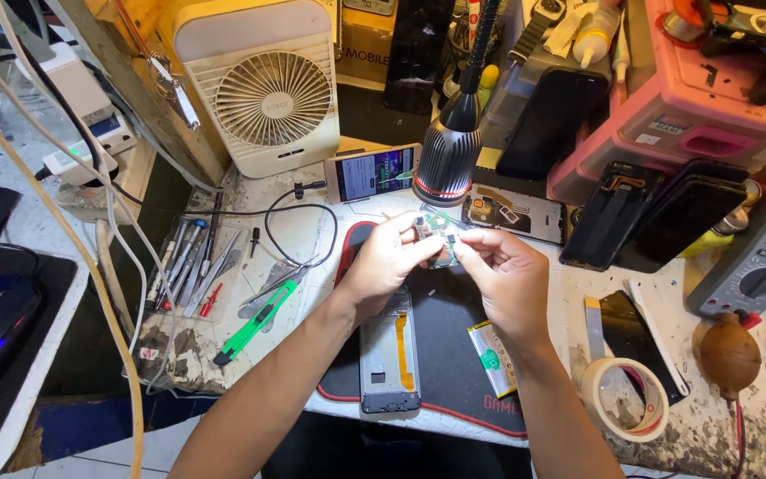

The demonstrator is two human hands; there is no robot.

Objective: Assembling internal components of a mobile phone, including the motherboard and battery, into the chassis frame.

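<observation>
Head view looks down on a cluttered worktop [738, 435], where both hands meet over a black mat [454, 355] with a red edge. Left hand [389, 259] and right hand [509, 275] together hold a small green circuit board [441, 232] just above the far part of the mat, right under the head of a gooseneck lamp [448, 160]. Fingers of the left hand [420, 232] are closed on the board's left end; fingers of the right hand [480, 241] pinch its right side.

Below the left hand an opened phone frame [389, 355] with an orange ribbon lies flat on the mat. Just right of it, near the right wrist, lies a flat battery [492, 357]. Farther right on the worktop sits a roll of pale tape [624, 399], and beyond that a brown rubber blower bulb [730, 355].

Left of the mat lie a green utility knife [254, 324] and a row of tweezers and small tools [190, 266]. Far behind stands a white desk fan [268, 89], with a lit phone [372, 173] lying just right of its base. A multimeter [760, 270] sits at the far right, near a pink tool case [702, 98].
</observation>
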